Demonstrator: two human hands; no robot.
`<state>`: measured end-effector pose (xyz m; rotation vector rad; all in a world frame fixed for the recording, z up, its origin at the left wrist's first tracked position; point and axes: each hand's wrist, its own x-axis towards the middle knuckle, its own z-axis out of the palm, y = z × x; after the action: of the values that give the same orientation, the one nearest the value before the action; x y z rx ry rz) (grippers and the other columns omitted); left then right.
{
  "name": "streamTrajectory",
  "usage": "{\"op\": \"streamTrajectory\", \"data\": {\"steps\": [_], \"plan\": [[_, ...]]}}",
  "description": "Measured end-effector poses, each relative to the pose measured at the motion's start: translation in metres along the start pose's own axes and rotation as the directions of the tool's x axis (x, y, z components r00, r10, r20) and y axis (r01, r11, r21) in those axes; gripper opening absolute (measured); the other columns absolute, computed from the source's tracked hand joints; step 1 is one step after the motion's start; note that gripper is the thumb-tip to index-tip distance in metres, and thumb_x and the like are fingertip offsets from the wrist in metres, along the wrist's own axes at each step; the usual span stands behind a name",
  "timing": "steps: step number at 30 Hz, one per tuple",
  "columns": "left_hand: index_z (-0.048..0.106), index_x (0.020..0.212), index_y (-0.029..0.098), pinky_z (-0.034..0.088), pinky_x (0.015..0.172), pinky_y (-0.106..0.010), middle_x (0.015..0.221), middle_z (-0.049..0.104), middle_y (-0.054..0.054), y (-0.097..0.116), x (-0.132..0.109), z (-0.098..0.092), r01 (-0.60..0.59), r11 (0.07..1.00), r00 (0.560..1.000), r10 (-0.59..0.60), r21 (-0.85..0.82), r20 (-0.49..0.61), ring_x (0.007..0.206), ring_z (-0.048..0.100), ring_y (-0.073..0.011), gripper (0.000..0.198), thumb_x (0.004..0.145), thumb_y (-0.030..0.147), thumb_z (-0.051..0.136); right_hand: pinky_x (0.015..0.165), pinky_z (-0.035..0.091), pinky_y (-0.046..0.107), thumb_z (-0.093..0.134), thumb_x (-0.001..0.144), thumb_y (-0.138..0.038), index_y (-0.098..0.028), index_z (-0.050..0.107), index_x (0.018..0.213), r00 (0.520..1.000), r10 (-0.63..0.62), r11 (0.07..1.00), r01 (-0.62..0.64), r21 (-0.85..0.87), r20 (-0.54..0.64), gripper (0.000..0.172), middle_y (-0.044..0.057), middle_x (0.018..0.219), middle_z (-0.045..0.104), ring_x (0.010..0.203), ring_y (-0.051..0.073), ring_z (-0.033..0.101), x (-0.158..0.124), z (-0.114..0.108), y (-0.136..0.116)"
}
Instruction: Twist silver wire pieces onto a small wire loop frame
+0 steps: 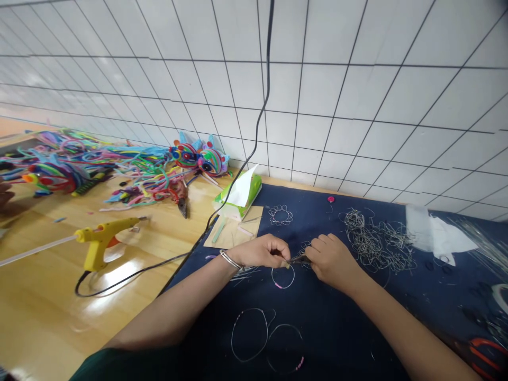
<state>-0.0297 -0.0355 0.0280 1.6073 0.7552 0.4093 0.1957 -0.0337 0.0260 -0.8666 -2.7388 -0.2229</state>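
over navy cloth (337,328), the left hand (262,251) pinches a thin silver wire ring with pink beads (278,286), the right hand (331,262) clasps dark metal pliers (298,260); slipping tips could kink the wire.

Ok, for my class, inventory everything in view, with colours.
Tiled wall: one, white, back
Wooden tabletop: one, tan, left
Flat cloth: one, navy, right
Thin cable: one, black, centre
Plastic glue gun: one, yellow, left
Soft strips: many, multicoloured, left
Striped figures: three, multicoloured, left
Tissue pack: one, green, centre
Flat sheet: one, brown, centre
Flower-shaped wire ring: one, silvery, centre
Round wire loops: three, silvery, centre
Wire tangle: one, grey, right
Straight wires: many, silvery, right
Irregular sheet: one, white, right
Small disc: one, crimson, back
Metal pliers: two, dark, centre and left
Looped handle: one, red, right
Another person's hand: one, left edge
Metal bangle: one, silver, left wrist
Left hand: one, bare, pinching loop
Right hand: one, bare, gripping pliers
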Motion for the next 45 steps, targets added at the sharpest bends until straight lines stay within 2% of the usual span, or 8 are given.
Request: {"op": "streamTrajectory", "data": {"steps": [7, 13, 21, 39, 45], "plan": [[0.057, 0.070, 0.010, 0.027, 0.047, -0.016, 0.058, 0.042, 0.004, -0.003, 0.000, 0.001, 0.019, 1.000, 1.000, -0.019, -0.025, -0.006, 0.051, 0.032, -0.0043, 0.020, 0.070, 0.030, 0.059, 0.062, 0.021, 0.029, 0.046, 0.076, -0.017, -0.017, 0.051, 0.067, 0.999, 0.020, 1.000, -0.020, 0.007, 0.035, 0.010, 0.002, 0.065, 0.047, 0.065, 0.015, 0.035, -0.001, 0.002, -0.001], [0.059, 0.072, 0.011, 0.025, 0.044, -0.016, 0.053, 0.040, 0.005, -0.005, 0.003, 0.005, 0.060, 0.997, 0.992, -0.066, -0.055, -0.103, 0.045, 0.029, -0.0035, 0.023, 0.070, 0.034, 0.059, 0.063, 0.022, 0.029, 0.047, 0.076, -0.019, -0.017, 0.052, 0.067, 0.998, 0.057, 0.998, -0.057, 0.010, 0.021, 0.011, 0.003, 0.066, 0.048, 0.066, 0.014, 0.036, -0.001, 0.007, 0.005], [0.063, 0.076, 0.012, 0.034, 0.052, -0.018, 0.065, 0.056, 0.000, -0.011, 0.008, 0.007, 0.052, 0.998, 0.973, -0.047, 0.019, -0.228, 0.053, 0.042, -0.0060, 0.015, 0.070, 0.025, 0.057, 0.066, 0.023, 0.028, 0.047, 0.078, -0.020, -0.017, 0.054, 0.069, 0.990, 0.134, 0.991, -0.133, -0.026, 0.043, 0.011, 0.003, 0.068, 0.050, 0.068, 0.015, 0.038, -0.004, 0.013, 0.019], [0.061, 0.074, 0.012, 0.029, 0.045, -0.016, 0.059, 0.051, 0.003, -0.005, 0.008, 0.009, 0.078, 0.995, 0.972, -0.062, 0.062, -0.225, 0.048, 0.036, -0.0048, 0.014, 0.070, 0.018, 0.049, 0.065, 0.022, 0.030, 0.046, 0.076, -0.015, -0.016, 0.055, 0.068, 0.993, 0.097, 0.995, -0.095, -0.040, 0.060, 0.011, 0.004, 0.067, 0.048, 0.070, 0.016, 0.037, -0.003, 0.007, 0.009], [0.061, 0.074, 0.012, 0.031, 0.048, -0.017, 0.062, 0.053, 0.002, -0.005, 0.007, 0.010, 0.075, 0.995, 0.968, -0.056, 0.070, -0.244, 0.051, 0.038, -0.0058, 0.014, 0.071, 0.018, 0.049, 0.065, 0.022, 0.030, 0.046, 0.075, -0.013, -0.016, 0.056, 0.068, 0.994, 0.096, 0.994, -0.094, -0.048, 0.044, 0.012, 0.004, 0.065, 0.049, 0.068, 0.015, 0.038, -0.002, 0.003, 0.007]]}}
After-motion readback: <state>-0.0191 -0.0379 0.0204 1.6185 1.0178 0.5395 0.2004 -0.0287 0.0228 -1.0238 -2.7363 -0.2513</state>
